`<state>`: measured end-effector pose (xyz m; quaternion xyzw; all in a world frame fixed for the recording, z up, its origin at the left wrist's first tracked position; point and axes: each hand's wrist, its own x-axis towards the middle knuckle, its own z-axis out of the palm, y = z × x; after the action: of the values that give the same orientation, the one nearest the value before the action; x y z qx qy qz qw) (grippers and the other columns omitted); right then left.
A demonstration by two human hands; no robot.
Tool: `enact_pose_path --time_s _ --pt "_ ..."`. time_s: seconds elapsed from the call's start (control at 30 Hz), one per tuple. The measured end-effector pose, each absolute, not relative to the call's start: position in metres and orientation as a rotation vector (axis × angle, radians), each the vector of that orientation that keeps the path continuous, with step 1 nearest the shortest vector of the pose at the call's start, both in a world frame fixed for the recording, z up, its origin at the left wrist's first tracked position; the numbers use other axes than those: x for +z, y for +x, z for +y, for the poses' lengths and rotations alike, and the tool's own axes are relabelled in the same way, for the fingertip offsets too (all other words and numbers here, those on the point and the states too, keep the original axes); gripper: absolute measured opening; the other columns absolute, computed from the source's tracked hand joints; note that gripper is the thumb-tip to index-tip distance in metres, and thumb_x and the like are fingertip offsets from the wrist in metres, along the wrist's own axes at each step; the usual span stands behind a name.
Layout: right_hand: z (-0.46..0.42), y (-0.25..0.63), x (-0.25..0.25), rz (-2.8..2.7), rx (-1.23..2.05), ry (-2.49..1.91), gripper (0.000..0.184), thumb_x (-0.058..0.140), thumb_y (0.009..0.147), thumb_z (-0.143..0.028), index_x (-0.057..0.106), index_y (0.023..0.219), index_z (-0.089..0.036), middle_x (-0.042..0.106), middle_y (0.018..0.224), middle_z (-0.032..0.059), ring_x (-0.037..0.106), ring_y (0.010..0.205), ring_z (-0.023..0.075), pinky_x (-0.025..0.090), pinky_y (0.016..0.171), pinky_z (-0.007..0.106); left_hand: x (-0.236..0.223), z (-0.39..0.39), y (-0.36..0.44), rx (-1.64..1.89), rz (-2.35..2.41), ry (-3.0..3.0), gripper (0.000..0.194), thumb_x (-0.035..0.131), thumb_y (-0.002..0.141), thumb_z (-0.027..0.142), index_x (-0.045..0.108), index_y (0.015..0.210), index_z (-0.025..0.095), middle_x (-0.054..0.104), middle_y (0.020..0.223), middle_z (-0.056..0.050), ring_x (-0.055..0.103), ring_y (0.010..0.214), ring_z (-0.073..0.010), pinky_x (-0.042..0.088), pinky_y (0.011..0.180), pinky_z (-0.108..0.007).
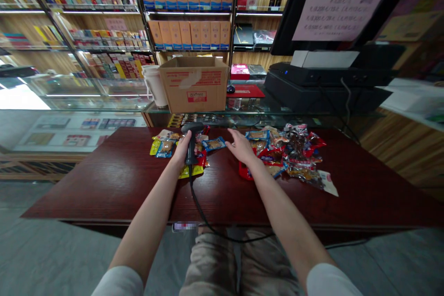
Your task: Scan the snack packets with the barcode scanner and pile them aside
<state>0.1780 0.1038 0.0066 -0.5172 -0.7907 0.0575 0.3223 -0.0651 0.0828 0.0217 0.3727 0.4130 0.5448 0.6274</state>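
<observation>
My left hand point(183, 149) is wrapped round the handle of a black barcode scanner point(192, 145), held above a pile of small snack packets. A yellow packet point(190, 172) sticks out below it, and a blue-edged packet point(165, 149) lies to its left. My right hand point(240, 146) hovers with its fingers stretched out towards a blue snack packet point(215, 143); I cannot tell whether a fingertip touches it. Beside that hand, on the right, lies a bigger heap of mixed snack packets point(296, 148), with red, blue and clear wrappers.
The dark red table point(114, 180) carries both piles. The scanner's cable point(199, 208) drops over its front edge. Behind are an open cardboard box point(196, 85), a white tumbler point(155, 87) and a glass counter. A black register point(322, 88) with a monitor stands at the back right.
</observation>
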Motion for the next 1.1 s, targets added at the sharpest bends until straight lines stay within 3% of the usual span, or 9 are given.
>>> enact_pose_path --time_s 0.13,0.23,0.3,0.47,0.57,0.83,1.0,1.1 --pt "0.1 0.147 -0.009 -2.348 0.215 -1.405 0.04 0.052 0.094 -0.041 0.057 0.13 -0.024 0.057 0.135 0.0123 0.052 0.124 0.0309 0.03 0.11 0.054 0.029 0.076 -0.073 1.305 0.951 0.88 0.055 0.058 0.081 0.065 0.064 0.1 0.014 0.051 0.046 0.003 0.048 0.037 -0.0114 0.038 0.04 -0.023" --pt "0.099 0.146 -0.012 -2.288 0.225 -1.487 0.032 0.053 0.093 -0.046 0.067 0.107 -0.021 0.06 0.125 0.014 0.058 0.116 0.0308 0.037 0.104 0.053 0.031 0.072 -0.079 1.282 0.962 0.852 0.06 0.05 0.083 0.069 0.065 0.102 0.014 0.048 0.044 0.003 0.047 0.036 -0.0116 0.036 0.039 -0.023" --pt "0.099 0.149 -0.012 -2.18 0.243 -1.561 0.034 0.06 0.088 -0.047 0.066 0.103 -0.017 0.055 0.128 0.0174 0.058 0.115 0.0307 0.042 0.099 0.048 0.031 0.071 -0.08 1.273 0.973 0.838 0.061 0.048 0.083 0.071 0.066 0.101 0.015 0.048 0.043 0.002 0.046 0.036 -0.0115 0.035 0.038 -0.022" --pt "0.099 0.154 -0.016 -1.998 0.222 -1.654 0.08 0.076 0.072 -0.049 0.046 0.132 -0.004 0.051 0.13 0.0287 0.051 0.125 0.0389 0.04 0.102 0.051 0.029 0.073 -0.077 1.265 0.955 0.897 0.058 0.054 0.081 0.069 0.064 0.099 0.014 0.051 0.046 0.002 0.049 0.038 -0.0114 0.037 0.04 -0.022" --pt "0.099 0.154 -0.018 -2.008 0.247 -1.669 0.084 0.075 0.072 -0.052 0.044 0.133 -0.002 0.055 0.125 0.0311 0.051 0.123 0.0424 0.038 0.103 0.055 0.028 0.072 -0.075 1.256 0.933 0.923 0.055 0.056 0.081 0.067 0.063 0.098 0.015 0.051 0.046 0.003 0.05 0.038 -0.0116 0.038 0.04 -0.022" --pt "0.111 0.165 -0.017 -1.656 0.326 -1.401 0.088 0.076 0.064 -0.02 0.032 0.14 -0.016 0.043 0.135 0.0187 0.049 0.127 0.0298 0.039 0.107 0.045 0.035 0.067 -0.072 1.258 0.945 0.858 0.052 0.053 0.084 0.066 0.061 0.091 0.015 0.05 0.046 0.003 0.047 0.036 -0.0099 0.035 0.036 -0.02" --pt "0.117 0.178 -0.015 -1.438 0.465 -1.308 0.071 0.075 0.066 -0.029 0.041 0.127 -0.016 0.061 0.115 0.0141 0.062 0.106 0.0271 0.047 0.097 0.044 0.037 0.064 -0.074 1.161 0.812 0.883 0.056 0.056 0.083 0.066 0.062 0.1 0.013 0.047 0.045 0.004 0.047 0.037 -0.0105 0.039 0.038 -0.022" --pt "0.117 0.174 -0.017 -1.39 0.556 -1.255 0.062 0.076 0.064 -0.031 0.047 0.117 -0.017 0.066 0.104 0.0102 0.065 0.094 0.0253 0.049 0.091 0.043 0.032 0.063 -0.068 1.097 0.721 0.984 0.06 0.063 0.078 0.065 0.062 0.106 0.011 0.054 0.053 0.002 0.046 0.038 -0.0095 0.039 0.037 -0.022"
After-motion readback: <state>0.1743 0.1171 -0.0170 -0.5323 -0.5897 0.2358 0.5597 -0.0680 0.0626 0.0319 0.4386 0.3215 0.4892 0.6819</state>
